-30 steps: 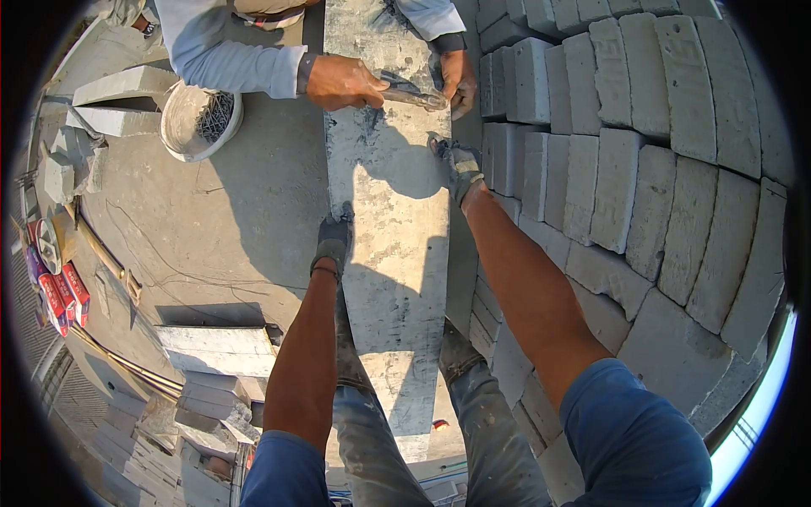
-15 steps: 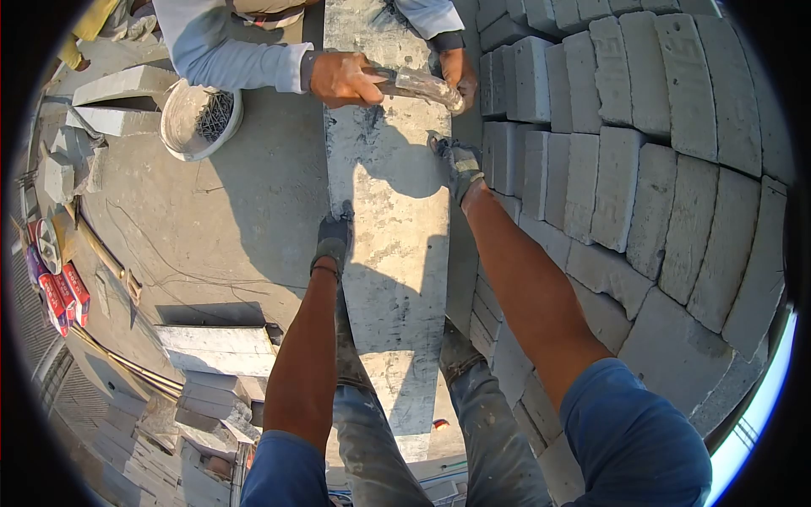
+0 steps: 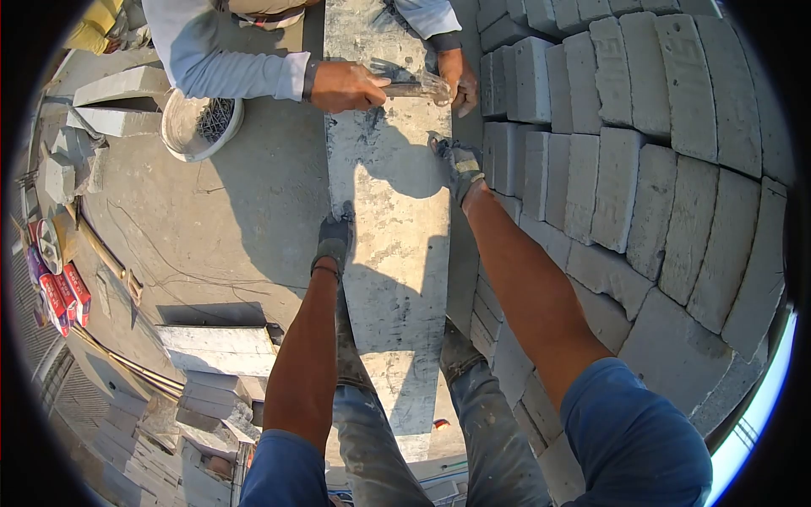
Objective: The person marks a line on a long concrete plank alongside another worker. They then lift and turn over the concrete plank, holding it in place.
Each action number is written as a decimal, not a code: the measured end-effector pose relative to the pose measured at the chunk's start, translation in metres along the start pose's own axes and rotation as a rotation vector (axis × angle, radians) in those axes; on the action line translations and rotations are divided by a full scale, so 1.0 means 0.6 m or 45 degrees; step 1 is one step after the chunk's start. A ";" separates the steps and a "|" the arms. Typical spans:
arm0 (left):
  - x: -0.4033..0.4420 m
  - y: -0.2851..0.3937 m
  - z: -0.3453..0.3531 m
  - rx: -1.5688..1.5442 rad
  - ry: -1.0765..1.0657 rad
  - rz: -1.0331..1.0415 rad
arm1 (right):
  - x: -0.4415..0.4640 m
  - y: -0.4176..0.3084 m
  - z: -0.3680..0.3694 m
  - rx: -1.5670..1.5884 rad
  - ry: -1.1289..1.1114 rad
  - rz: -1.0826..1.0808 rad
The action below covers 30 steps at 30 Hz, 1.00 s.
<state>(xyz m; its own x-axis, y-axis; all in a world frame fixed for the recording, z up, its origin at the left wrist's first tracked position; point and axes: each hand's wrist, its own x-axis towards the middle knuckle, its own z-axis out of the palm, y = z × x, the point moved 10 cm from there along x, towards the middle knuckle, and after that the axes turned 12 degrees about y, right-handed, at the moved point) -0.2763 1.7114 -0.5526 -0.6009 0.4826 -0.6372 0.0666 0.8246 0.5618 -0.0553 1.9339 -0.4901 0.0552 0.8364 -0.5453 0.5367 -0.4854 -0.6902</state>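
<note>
A long, pale, stained board (image 3: 393, 245) runs away from me between my legs. My left hand (image 3: 334, 238), in a dark glove, is closed on its left edge. On the right edge, farther along, my gloved right hand (image 3: 460, 165) grips the board, with its fingertips over the top face. Just beyond my right hand, another person's hand (image 3: 345, 87) holds a hammer (image 3: 414, 89) above the board. That person's other hand (image 3: 457, 80) is at the board's right edge beside the hammer head; what its fingers pinch is too small to tell.
Stacked grey blocks (image 3: 621, 177) form a wall close along the right. A white bucket (image 3: 173, 127) with nails (image 3: 215, 118) stands on the floor at left. Farther left lie red packages (image 3: 66, 296) and poles (image 3: 106, 245). More blocks (image 3: 211, 401) sit at lower left.
The other person's hammer head has shifted up and left, away from the board's right edge. Both of my hands stay in place on the board.
</note>
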 end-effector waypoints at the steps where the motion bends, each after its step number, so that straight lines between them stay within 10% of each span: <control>1: 0.001 -0.005 0.000 0.018 0.006 -0.032 | 0.000 0.000 0.000 0.000 0.001 -0.001; 19: -0.008 0.005 -0.009 0.120 0.024 -0.052 | 0.023 0.019 0.006 -0.328 0.011 -0.114; 28: -0.007 0.013 -0.008 0.102 0.050 0.018 | 0.036 0.063 0.014 0.115 0.055 0.060; 30: -0.039 0.017 -0.007 -0.071 -0.120 -0.310 | 0.036 0.055 0.018 0.099 0.023 -0.001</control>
<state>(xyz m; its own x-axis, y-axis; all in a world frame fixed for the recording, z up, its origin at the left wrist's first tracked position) -0.2651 1.7075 -0.5297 -0.5165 0.2999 -0.8020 -0.1161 0.9035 0.4126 -0.0455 1.9335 -0.5297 0.0706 0.8412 -0.5361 0.4698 -0.5022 -0.7260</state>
